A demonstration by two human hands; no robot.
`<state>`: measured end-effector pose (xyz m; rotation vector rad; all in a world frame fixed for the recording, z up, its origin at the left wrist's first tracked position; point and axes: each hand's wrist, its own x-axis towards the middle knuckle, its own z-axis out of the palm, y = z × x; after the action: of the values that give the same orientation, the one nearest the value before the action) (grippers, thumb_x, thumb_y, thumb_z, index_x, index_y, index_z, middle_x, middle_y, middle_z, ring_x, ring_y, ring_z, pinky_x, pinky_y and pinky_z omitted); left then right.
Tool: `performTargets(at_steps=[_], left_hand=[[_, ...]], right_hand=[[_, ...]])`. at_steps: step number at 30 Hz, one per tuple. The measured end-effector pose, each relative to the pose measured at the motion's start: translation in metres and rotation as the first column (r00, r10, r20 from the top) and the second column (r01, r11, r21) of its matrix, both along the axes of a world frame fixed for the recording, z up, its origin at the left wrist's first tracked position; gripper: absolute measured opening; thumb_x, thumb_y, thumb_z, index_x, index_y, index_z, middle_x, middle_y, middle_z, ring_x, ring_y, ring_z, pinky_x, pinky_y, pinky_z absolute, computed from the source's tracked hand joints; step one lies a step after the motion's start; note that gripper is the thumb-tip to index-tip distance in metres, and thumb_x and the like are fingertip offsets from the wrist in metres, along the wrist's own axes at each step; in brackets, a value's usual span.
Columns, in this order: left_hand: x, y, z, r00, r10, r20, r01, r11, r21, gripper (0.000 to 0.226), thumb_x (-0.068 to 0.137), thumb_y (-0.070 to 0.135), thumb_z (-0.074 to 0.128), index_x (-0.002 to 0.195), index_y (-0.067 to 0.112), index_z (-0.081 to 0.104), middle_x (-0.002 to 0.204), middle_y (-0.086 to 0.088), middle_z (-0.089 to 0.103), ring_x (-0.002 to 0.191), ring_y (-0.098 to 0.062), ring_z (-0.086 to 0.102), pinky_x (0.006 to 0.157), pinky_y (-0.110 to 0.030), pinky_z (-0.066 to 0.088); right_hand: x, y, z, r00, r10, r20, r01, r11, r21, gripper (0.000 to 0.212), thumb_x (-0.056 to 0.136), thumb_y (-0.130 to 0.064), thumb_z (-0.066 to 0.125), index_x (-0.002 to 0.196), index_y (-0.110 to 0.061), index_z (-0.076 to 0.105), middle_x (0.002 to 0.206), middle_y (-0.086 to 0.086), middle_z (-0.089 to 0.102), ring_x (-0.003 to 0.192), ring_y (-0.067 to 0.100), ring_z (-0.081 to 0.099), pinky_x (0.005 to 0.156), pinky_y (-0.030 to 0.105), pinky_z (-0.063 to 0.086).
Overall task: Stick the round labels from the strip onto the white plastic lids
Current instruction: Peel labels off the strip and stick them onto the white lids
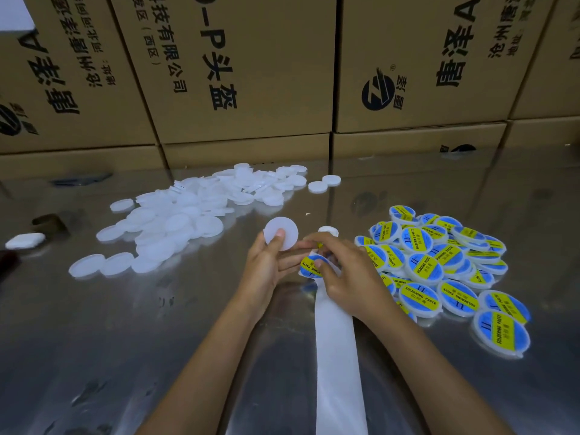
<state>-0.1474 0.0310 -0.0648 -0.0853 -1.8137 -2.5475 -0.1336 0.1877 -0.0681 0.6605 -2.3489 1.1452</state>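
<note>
Carefully, my left hand (pixel 266 265) pinches a light, stiff lid (pixel 281 232); my right hand (pixel 342 274) peels the flimsy label (pixel 310 265) by its edge.

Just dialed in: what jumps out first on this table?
The two hands at centre: the left hand holds a plain lid, the right hand peels a blue and yellow label from the white strip. Labelled lids pile at right, blank lids at left.
</note>
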Motion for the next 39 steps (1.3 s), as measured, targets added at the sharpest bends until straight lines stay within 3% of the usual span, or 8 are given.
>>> performTargets(at_steps=[9, 14, 22, 27, 29, 33, 37, 39], left_hand=[[-0.001, 0.004, 0.000, 0.996, -0.035, 0.083, 0.035, 0.999, 0.003, 0.029, 0.108, 0.024, 0.041, 0.134, 0.014, 0.048, 0.096, -0.008, 0.078, 0.086, -0.026, 0.076, 0.074, -0.035, 0.059], [-0.001, 0.007, -0.001, 0.994, -0.013, 0.107, 0.022, 0.996, -0.081, 0.026, 0.107, 0.023, 0.042, 0.131, 0.016, 0.052, 0.111, -0.014, 0.074, 0.089, -0.030, 0.075, 0.078, -0.034, 0.059], [-0.001, 0.008, -0.001, 0.996, -0.010, 0.093, 0.019, 0.995, -0.094, 0.018, 0.108, 0.024, 0.039, 0.122, 0.017, 0.047, 0.095, -0.020, 0.076, 0.084, -0.037, 0.075, 0.076, -0.037, 0.062], [0.000, 0.006, 0.005, 0.992, 0.121, 0.048, -0.113, 0.982, -0.151, 0.013, 0.107, 0.020, 0.041, 0.114, 0.015, 0.051, 0.086, -0.014, 0.076, 0.066, -0.024, 0.072, 0.061, -0.030, 0.056], [0.001, 0.005, 0.007, 0.986, 0.159, 0.049, -0.152, 0.981, -0.121, 0.021, 0.106, 0.015, 0.045, 0.122, 0.006, 0.054, 0.090, -0.016, 0.074, 0.064, -0.020, 0.069, 0.056, -0.027, 0.053], [0.004, 0.002, 0.010, 0.988, 0.151, -0.015, -0.152, 0.986, -0.063, 0.026, 0.102, 0.006, 0.052, 0.124, -0.005, 0.060, 0.105, -0.021, 0.074, 0.082, -0.024, 0.075, 0.070, -0.027, 0.061], [0.009, 0.006, 0.015, 0.994, 0.067, -0.089, -0.065, 0.997, 0.029, 0.040, 0.098, -0.004, 0.055, 0.130, 0.020, 0.057, 0.103, 0.000, 0.077, 0.092, -0.031, 0.075, 0.077, -0.030, 0.061], [0.010, 0.008, 0.017, 0.996, 0.036, -0.081, -0.032, 0.998, 0.056, 0.041, 0.098, -0.007, 0.053, 0.127, 0.021, 0.062, 0.113, -0.007, 0.073, 0.097, -0.031, 0.074, 0.079, -0.030, 0.061]], right_hand=[[-0.002, -0.002, -0.001, 0.985, -0.092, -0.148, 0.109, 0.988, 0.111, 0.022, 0.079, -0.002, 0.062, 0.085, -0.023, 0.066, 0.102, -0.009, 0.050, 0.096, 0.014, 0.045, 0.082, 0.032, 0.038], [0.004, -0.004, 0.008, 0.995, -0.070, -0.077, 0.054, 0.978, -0.201, 0.016, 0.080, 0.004, 0.061, 0.081, -0.011, 0.059, 0.086, -0.007, 0.058, 0.088, 0.013, 0.055, 0.081, 0.027, 0.044], [0.000, 0.011, 0.020, 0.977, -0.037, 0.209, 0.177, 0.686, -0.706, 0.020, 0.096, 0.000, 0.053, 0.088, -0.017, 0.045, 0.084, 0.002, 0.056, 0.065, 0.013, 0.063, 0.056, 0.014, 0.043], [0.002, 0.010, 0.019, 0.961, 0.013, 0.276, 0.185, 0.711, -0.678, 0.014, 0.101, -0.009, 0.049, 0.093, -0.017, 0.041, 0.092, 0.009, 0.058, 0.048, 0.018, 0.061, 0.062, 0.032, 0.052], [0.003, 0.009, 0.020, 0.959, 0.031, 0.281, 0.178, 0.709, -0.683, 0.017, 0.098, -0.008, 0.054, 0.093, -0.017, 0.042, 0.088, 0.007, 0.058, 0.049, 0.013, 0.058, 0.057, 0.024, 0.050], [0.003, 0.008, 0.023, 0.949, 0.104, 0.298, 0.144, 0.696, -0.703, 0.026, 0.090, 0.001, 0.064, 0.088, -0.018, 0.046, 0.071, -0.004, 0.064, 0.054, 0.004, 0.055, 0.052, 0.016, 0.047], [0.005, 0.006, 0.026, 0.939, 0.163, 0.304, 0.107, 0.699, -0.707, 0.028, 0.086, 0.003, 0.068, 0.088, -0.017, 0.050, 0.071, -0.004, 0.070, 0.063, 0.008, 0.060, 0.060, 0.018, 0.047], [0.007, 0.004, 0.027, 0.943, 0.167, 0.289, 0.093, 0.699, -0.709, 0.028, 0.085, 0.003, 0.070, 0.088, -0.017, 0.050, 0.075, -0.001, 0.071, 0.065, 0.010, 0.062, 0.061, 0.019, 0.048]])
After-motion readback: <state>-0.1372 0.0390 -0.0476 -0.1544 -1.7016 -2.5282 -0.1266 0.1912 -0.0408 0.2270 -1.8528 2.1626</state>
